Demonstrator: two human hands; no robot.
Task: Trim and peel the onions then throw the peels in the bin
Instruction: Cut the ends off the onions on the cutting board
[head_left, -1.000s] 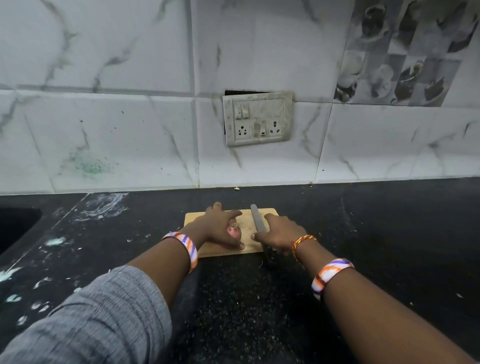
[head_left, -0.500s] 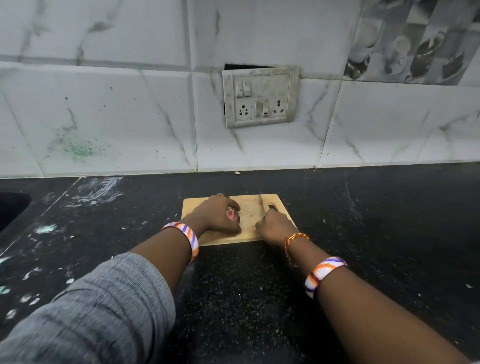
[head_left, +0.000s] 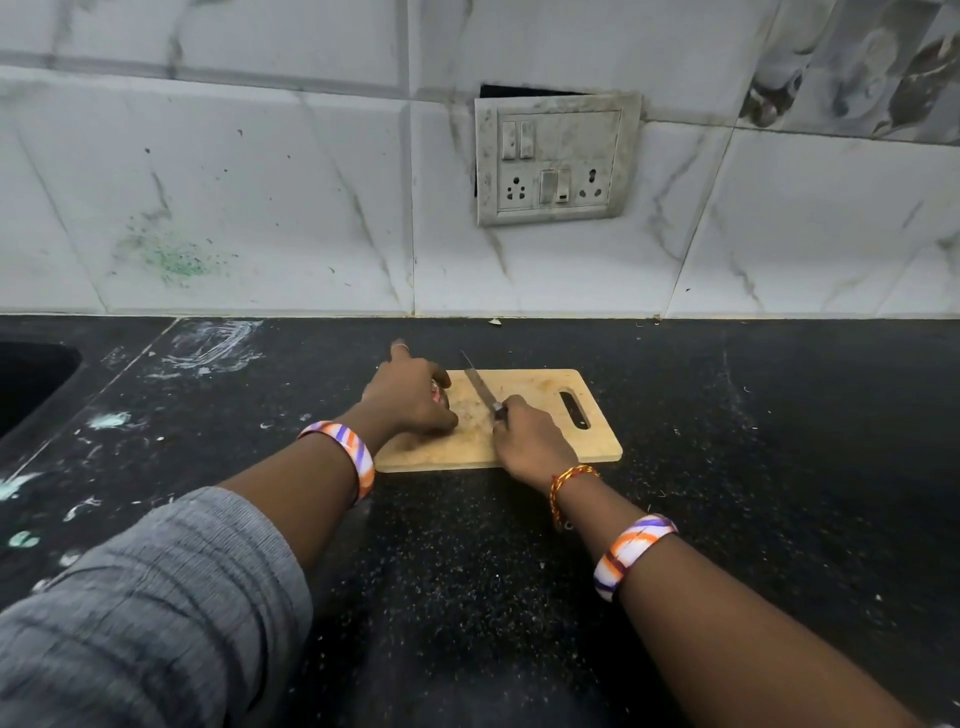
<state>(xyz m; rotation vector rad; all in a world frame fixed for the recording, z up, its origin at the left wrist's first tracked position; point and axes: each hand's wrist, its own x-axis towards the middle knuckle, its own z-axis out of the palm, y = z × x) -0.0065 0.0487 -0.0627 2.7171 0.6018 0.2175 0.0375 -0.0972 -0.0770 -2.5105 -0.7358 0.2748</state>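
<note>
The left hand (head_left: 410, 397) curls over a small reddish onion (head_left: 439, 395) at the far left part of the wooden cutting board (head_left: 540, 441), its fingers bent around the onion and thumb low on the near side, while one finger sticks out straight toward the far wall. Only a sliver of the onion shows between the fingers. The right hand (head_left: 527, 441) grips the handle of a knife (head_left: 482, 391), fingers wrapped tight round it; the blade slants up and to the far left, its tip past the board's far edge and lifted off the wood, just right of the onion.

Half a second ago the blade stood nearly edge-on and hard to see, close to the board's handle slot (head_left: 574, 410); now it has swung left toward the onion and shows its flat side. The right hand has moved left with it, so the slot is now fully uncovered. The left hand has stayed on the onion, though its outstretched finger now reaches farther beyond the board.

The board lies on a black speckled tabletop (head_left: 467, 597) with pale smears at its left. Behind it a white marbled tile wall carries a grimy switch-and-socket plate (head_left: 556, 158). Striped bangles sit on both wrists, and a grey sleeve (head_left: 145, 613) covers the left upper arm.
</note>
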